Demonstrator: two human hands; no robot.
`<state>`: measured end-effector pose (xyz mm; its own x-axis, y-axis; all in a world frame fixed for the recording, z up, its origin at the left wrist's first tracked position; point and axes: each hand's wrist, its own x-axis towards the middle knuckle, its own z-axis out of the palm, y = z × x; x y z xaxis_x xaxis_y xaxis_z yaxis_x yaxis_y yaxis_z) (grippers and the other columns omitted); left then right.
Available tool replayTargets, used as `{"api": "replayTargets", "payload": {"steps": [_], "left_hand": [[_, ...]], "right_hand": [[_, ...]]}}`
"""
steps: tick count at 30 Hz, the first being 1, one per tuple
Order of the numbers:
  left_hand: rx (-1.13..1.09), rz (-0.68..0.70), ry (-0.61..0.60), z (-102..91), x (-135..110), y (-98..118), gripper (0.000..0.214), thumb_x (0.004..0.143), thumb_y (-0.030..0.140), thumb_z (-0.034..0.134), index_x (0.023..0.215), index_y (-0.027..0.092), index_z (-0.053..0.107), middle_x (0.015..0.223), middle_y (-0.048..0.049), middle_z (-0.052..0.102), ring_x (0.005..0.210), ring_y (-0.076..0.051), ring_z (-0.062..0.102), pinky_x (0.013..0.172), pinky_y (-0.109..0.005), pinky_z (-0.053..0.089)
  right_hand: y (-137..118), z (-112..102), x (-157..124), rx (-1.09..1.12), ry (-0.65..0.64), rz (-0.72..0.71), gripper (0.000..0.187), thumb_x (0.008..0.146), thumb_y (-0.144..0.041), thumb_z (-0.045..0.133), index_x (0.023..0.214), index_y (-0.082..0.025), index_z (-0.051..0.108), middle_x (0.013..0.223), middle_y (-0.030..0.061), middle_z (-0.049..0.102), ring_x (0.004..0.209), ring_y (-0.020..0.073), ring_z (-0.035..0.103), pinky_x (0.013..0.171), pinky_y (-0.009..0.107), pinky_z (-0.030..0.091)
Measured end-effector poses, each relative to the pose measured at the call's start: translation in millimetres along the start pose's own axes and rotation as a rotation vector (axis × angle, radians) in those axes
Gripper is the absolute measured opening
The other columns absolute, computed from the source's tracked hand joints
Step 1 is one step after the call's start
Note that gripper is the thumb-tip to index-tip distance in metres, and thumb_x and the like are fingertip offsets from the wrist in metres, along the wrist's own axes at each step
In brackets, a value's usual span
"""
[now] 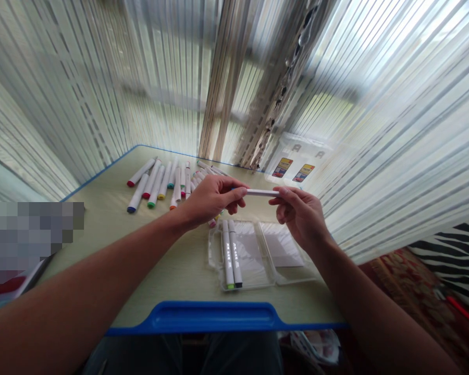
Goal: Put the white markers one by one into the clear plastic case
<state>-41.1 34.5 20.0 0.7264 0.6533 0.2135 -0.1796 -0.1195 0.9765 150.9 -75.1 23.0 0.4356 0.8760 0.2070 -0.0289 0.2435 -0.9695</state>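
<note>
A white marker point(261, 192) is held level above the small desk point(113, 245), one end in each hand. My left hand point(211, 200) is closed round its left end and my right hand point(301, 213) pinches its right end. Just below lies an open clear plastic case point(258, 260); two markers point(232, 254) rest side by side in its left half, while its right half point(285, 247) holds only a white sheet. A row of several white markers with coloured caps point(162, 182) lies at the far left of the desk.
The desk has a blue front edge with a shallow tray point(219, 316). Striped curtains point(375, 130) hang close behind and to the right. Two clear packs with yellow labels point(295, 169) stand at the back. A red patterned carpet point(414, 297) lies to the right.
</note>
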Motion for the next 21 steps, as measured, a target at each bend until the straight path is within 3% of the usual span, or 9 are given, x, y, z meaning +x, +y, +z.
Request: {"api": "replayTargets", "payload": {"steps": [9, 15, 21], "left_hand": [[0.132, 0.001, -0.043, 7.6, -5, 5, 0.020, 0.081, 0.027, 0.078, 0.088, 0.008, 0.075, 0.066, -0.0035, 0.069, 0.052, -0.008, 0.058, 0.052, -0.020, 0.048], [0.190, 0.052, -0.132, 11.5, -6, 2, 0.026, 0.084, 0.033, 0.076, 0.091, 0.008, 0.077, 0.070, -0.0043, 0.069, 0.054, -0.009, 0.059, 0.051, -0.020, 0.049], [0.221, 0.064, -0.146, 10.9, -6, 2, 0.029, 0.084, 0.035, 0.075, 0.095, 0.008, 0.078, 0.070, -0.0042, 0.069, 0.055, -0.010, 0.061, 0.052, -0.020, 0.050]], "right_hand": [[2, 4, -5, -0.059, -0.085, 0.023, 0.023, 0.072, -0.034, 0.088, 0.082, -0.016, 0.080, 0.065, 0.0066, 0.075, 0.040, 0.0097, 0.058, 0.037, 0.020, 0.041], [4, 5, -8, -0.229, -0.150, 0.004, 0.026, 0.068, -0.034, 0.091, 0.082, -0.015, 0.081, 0.063, 0.0059, 0.074, 0.046, 0.0113, 0.058, 0.041, 0.023, 0.045], [3, 4, -9, -0.276, -0.148, -0.016, 0.025, 0.065, -0.033, 0.092, 0.078, -0.016, 0.080, 0.062, 0.0036, 0.072, 0.046, 0.0106, 0.056, 0.041, 0.023, 0.044]]}}
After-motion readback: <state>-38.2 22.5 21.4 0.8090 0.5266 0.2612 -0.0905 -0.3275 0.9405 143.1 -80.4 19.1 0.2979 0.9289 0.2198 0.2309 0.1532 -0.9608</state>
